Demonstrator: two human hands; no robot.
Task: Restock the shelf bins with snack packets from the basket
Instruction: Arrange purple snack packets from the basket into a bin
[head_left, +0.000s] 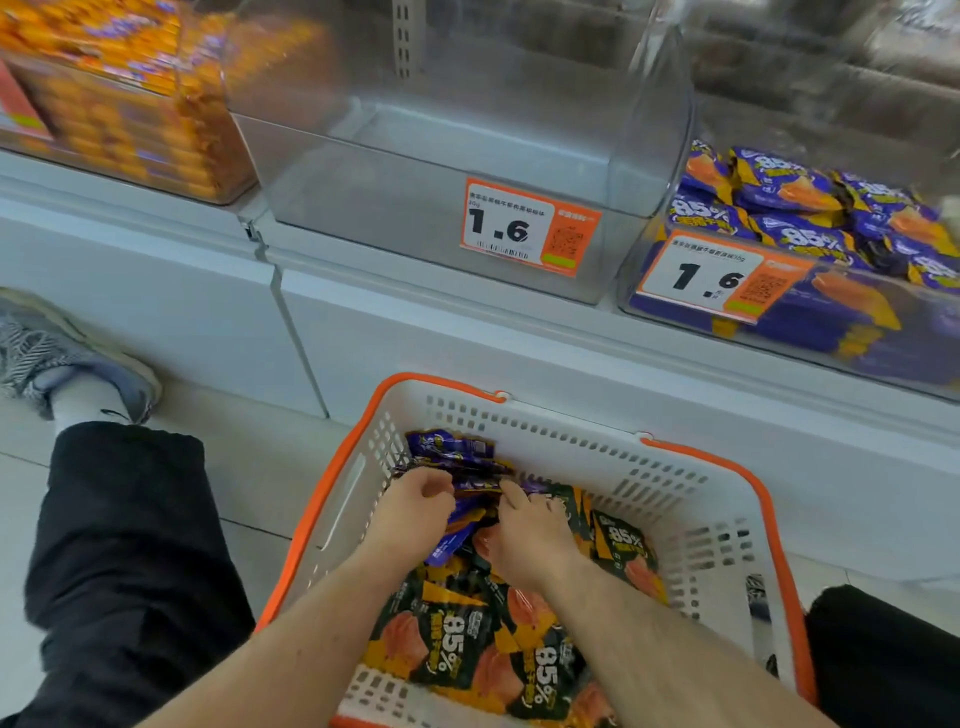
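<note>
Middle bin (441, 171) empty; basket (727, 525) well stocked; left hand (410, 512) and right hand (530, 538) both pinching purple packets (457, 452); mostly undone.

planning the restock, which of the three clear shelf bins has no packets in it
The middle clear plastic bin, bare inside; the left bin holds orange packets, the right bin purple ones.

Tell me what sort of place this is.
Most likely a shop aisle, perhaps a convenience store. Clear shelf bins carry orange price tags with barcodes, one bin is stocked with purple snack packets, and a shopping basket sits on the floor.
</note>
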